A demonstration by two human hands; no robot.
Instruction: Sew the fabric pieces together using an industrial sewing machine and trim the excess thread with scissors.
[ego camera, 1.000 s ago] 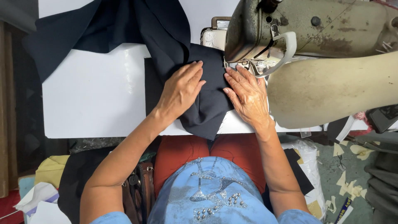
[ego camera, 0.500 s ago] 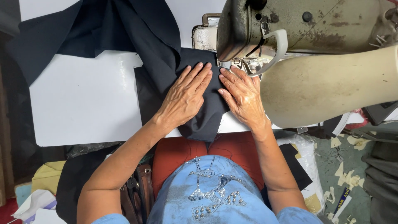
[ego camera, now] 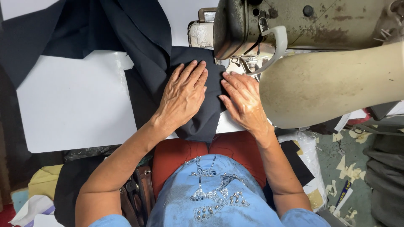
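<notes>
Seated at an old sewing machine (ego camera: 311, 54), I press both hands flat on a piece of dark navy fabric (ego camera: 198, 63) lying on the white table (ego camera: 71, 105). My left hand (ego camera: 183, 94) is spread wide, palm down, fingers fanned toward the machine, weighting the cloth so it lies smooth; my right hand (ego camera: 242, 98) lies open beside it, fingertips at the fabric's edge just beside the presser foot (ego camera: 248, 65), which looks like the way to steer that edge toward the needle. Neither hand pinches or grips anything. The fabric sits directly under both palms at the table's near edge, one corner hanging over toward my lap, while the bulk of it is piled up and away across the upper left of the table, out of the sewing path. The machine's cream, rust-spotted body fills the upper right and hides the needle itself, so I cannot tell whether it is down. The tabletop is plain and smooth where bare. I wear a blue top (ego camera: 210, 197) with studs and red trousers (ego camera: 185, 149). Paper scraps (ego camera: 345, 164) litter the greenish floor at right; more cloth and a yellow bundle (ego camera: 42, 180) lie below the table at left.
</notes>
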